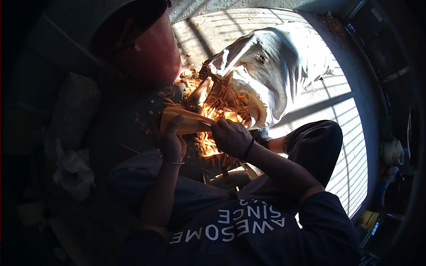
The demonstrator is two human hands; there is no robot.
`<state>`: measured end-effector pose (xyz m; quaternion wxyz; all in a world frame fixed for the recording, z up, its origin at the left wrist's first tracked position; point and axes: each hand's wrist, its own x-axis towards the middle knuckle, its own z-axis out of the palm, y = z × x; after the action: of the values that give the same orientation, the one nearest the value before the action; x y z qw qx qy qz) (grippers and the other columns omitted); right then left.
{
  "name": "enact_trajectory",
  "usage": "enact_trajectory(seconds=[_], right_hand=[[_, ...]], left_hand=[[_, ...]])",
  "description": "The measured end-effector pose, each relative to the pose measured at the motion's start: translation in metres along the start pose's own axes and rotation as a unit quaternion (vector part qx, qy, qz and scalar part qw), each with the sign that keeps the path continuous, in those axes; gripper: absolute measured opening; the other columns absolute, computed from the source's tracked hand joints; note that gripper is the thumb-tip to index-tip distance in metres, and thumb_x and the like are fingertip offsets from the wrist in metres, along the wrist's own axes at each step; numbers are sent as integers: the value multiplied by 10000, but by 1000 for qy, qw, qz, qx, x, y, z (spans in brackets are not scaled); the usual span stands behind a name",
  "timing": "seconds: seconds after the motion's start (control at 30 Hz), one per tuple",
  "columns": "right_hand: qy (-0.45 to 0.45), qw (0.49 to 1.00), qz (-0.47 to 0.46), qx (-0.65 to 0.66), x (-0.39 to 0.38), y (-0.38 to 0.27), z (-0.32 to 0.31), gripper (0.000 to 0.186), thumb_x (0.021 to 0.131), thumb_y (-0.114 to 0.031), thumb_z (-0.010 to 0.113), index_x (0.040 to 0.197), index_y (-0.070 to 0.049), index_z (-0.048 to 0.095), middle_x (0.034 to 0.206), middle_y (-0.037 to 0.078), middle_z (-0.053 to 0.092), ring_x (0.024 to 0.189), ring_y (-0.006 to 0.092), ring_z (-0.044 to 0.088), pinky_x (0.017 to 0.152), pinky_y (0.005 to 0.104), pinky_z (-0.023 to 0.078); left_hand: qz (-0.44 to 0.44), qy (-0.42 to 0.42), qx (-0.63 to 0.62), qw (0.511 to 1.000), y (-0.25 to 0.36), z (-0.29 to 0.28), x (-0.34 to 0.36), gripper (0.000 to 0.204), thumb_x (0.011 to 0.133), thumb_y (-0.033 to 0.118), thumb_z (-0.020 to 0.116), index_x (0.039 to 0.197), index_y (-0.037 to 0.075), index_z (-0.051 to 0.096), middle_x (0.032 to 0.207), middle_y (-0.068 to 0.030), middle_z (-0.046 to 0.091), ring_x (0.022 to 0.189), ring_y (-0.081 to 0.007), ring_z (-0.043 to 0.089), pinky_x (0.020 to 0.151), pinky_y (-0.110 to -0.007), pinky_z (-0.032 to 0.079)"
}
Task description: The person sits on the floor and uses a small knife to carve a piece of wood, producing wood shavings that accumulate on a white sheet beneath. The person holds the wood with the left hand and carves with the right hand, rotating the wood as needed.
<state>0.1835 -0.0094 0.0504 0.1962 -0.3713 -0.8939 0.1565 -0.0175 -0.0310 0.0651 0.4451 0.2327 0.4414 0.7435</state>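
In my left hand (171,139) is a tapered orange-brown piece (186,123) that looks like wood, wide at the left and narrow toward the right. My left thumb presses on its near face. My right hand (233,138) is closed at the narrow end. A thin pale glint, like a small blade, shows beside its fingers; the rest of that tool is hidden in the fist. Below both hands lies a heap of orange shavings (206,144). A longer brown chunk (202,93) rests on the heap's far side.
A dark red bucket (155,53) stands at the far left of the heap. Past the heap a large white sack (284,66) lies with its mouth toward me. In shadow at the left is another pale sack (75,111). My bent legs frame the heap's near side.
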Motion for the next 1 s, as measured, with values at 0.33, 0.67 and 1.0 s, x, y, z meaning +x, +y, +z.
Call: enact_trajectory(seconds=[0.33,0.67,1.0], right_hand=[[-63,997,35,-7,1,3,-13,142,850,-147,630,947,-46,607,847,129,617,724,327,668,603,457,532],[-46,997,10,63,7,-1,-22,150,866,-150,669,988,-67,641,813,118,653,664,318,669,563,437,518],[2,999,3,43,7,-17,-19,140,889,-165,653,943,-54,587,743,112,595,597,301,639,518,424,509]], left_hand=[[14,21,20,999,14,-6,11,476,771,22,809,1183,7,571,1079,-80,622,1022,-188,629,940,-332,517],[-7,2,43,999,7,-4,11,464,799,8,801,1204,28,575,1102,-72,627,1025,-171,627,912,-315,528],[42,-15,106,993,-5,2,-6,463,803,51,826,1194,5,582,1105,-67,609,1002,-148,607,892,-296,524]])
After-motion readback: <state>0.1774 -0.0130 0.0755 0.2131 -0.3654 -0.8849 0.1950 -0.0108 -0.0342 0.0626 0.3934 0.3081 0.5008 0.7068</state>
